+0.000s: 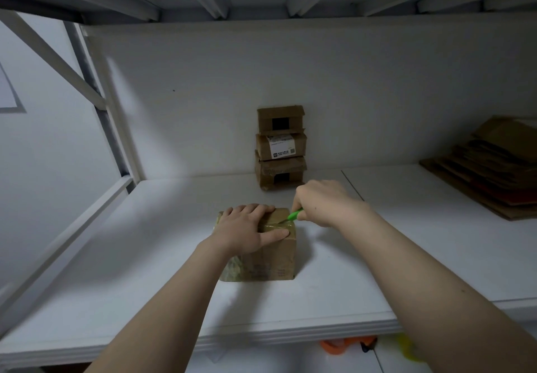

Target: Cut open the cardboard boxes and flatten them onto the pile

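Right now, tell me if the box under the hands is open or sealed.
Sealed: the box has flaps flat under tape; the left hand presses it, the green cutter meets the seam.

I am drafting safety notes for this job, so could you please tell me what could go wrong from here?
1. The green cutter in the right hand points across the top of the box toward the left hand pressing there; a slip could nick that hand.
2. Only that hand steadies the small box on the smooth white shelf, so it might slide or tip under the cut.
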